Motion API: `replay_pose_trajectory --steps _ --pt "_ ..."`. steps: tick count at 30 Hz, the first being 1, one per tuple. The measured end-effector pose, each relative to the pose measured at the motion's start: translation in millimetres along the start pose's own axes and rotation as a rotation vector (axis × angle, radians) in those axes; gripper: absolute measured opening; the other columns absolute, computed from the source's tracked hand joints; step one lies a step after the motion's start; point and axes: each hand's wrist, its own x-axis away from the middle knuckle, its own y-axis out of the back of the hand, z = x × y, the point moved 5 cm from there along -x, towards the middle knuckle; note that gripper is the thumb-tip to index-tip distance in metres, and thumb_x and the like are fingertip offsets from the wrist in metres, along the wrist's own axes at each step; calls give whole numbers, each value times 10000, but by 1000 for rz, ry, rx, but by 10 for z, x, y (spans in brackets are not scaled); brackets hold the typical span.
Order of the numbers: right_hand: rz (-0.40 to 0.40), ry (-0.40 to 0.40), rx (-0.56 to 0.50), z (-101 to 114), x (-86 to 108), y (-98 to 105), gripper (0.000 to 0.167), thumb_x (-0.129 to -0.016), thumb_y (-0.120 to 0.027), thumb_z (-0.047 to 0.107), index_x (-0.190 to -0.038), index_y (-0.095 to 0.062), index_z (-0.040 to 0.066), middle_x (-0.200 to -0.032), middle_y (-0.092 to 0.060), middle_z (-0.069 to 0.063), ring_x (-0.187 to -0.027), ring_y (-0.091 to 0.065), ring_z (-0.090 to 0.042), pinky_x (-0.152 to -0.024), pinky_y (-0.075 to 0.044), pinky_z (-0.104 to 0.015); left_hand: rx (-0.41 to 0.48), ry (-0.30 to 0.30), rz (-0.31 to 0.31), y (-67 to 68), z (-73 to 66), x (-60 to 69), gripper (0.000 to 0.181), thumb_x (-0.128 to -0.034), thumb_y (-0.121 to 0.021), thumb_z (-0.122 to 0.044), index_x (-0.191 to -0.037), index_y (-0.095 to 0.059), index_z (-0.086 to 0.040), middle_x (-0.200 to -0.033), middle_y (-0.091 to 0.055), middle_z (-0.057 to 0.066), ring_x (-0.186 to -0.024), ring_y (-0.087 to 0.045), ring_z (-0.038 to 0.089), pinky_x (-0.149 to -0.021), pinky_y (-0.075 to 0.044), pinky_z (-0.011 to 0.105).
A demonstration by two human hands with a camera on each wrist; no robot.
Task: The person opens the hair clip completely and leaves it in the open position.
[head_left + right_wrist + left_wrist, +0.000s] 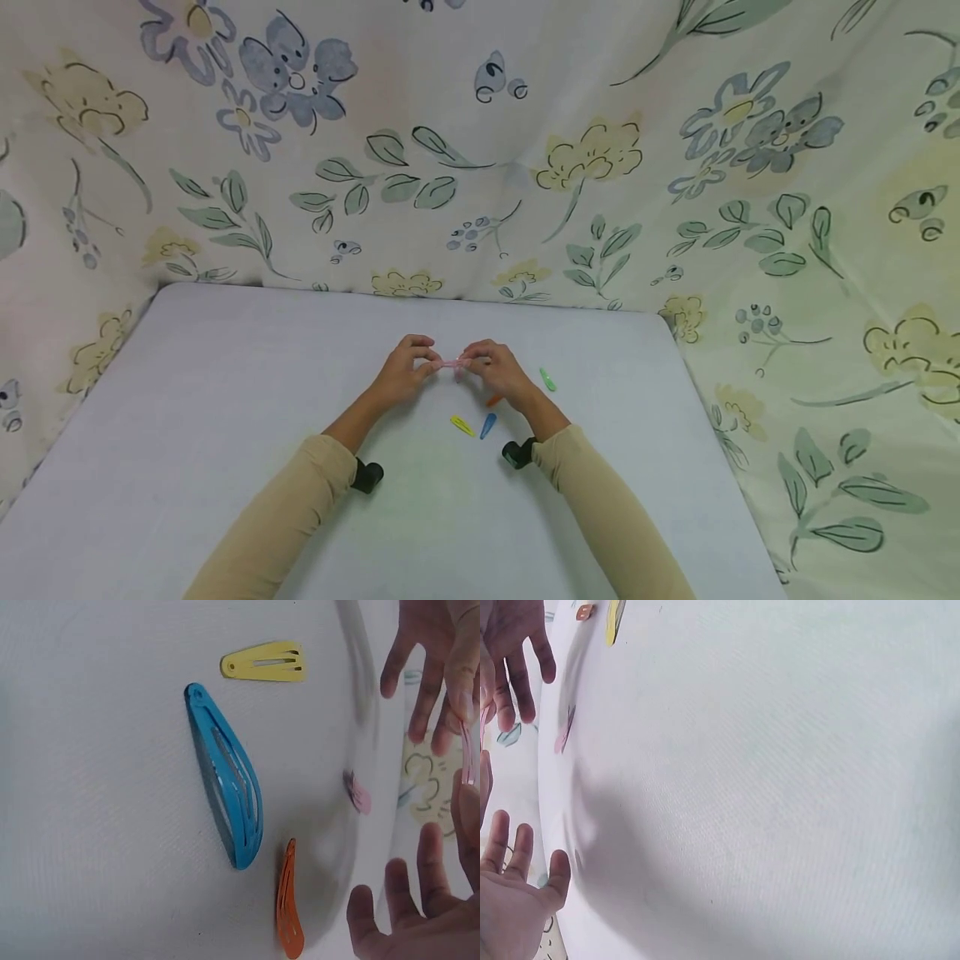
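Note:
Out in front of me, a pink snap hair clip (452, 364) is stretched between both hands above the table. My left hand (405, 375) pinches its left end with thumb and finger, other fingers spread. The right hand (500, 375) pinches the opposite end. In the right wrist view, the held clip (468, 754) looks narrow and edge-on. Below the hands lies a second pink hair clip (360, 796) on the table. Nearer me are a yellow clip (262, 662) and a blue clip (229, 780). An orange clip (289, 907) lies partly under the right hand in the head view.
A green hair clip (547, 380) lies right of the right hand. The white table (225, 400) ends at a back edge against floral cloth (465, 167). Each wrist carries a black camera, like the one on the right wrist (517, 454).

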Motion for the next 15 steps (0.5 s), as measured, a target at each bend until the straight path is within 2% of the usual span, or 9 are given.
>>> replay_pose_trajectory --steps 4,9,15 --pt "-12 -29 3 -8 3 -9 131 -982 -629 148 -1004 -747 96 -1286 -597 -58 -1284 -459 -279 -1107 -326 -504 6 33 -7 16 21 2 164 -945 -683 -123 -951 -708 38 -1342 -507 213 -1299 -445 398 -1027 -391 604" --pt "-20 -73 8 -27 -1 -25 147 -982 -636 182 -1041 -747 107 -1308 -596 -72 -1303 -449 -286 -1121 -305 -520 21 72 -7 16 41 1 178 -936 -697 -131 -962 -719 44 -1364 -508 206 -1314 -437 392 -1016 -408 589" --pt "-21 -69 18 -44 -4 -30 165 -983 -636 186 -1072 -742 95 -1299 -607 -78 -1301 -459 -286 -1122 -309 -513 5 74 -1 8 48 5 181 -912 -727 -132 -981 -739 34 -1372 -518 200 -1316 -441 387 -996 -426 572"
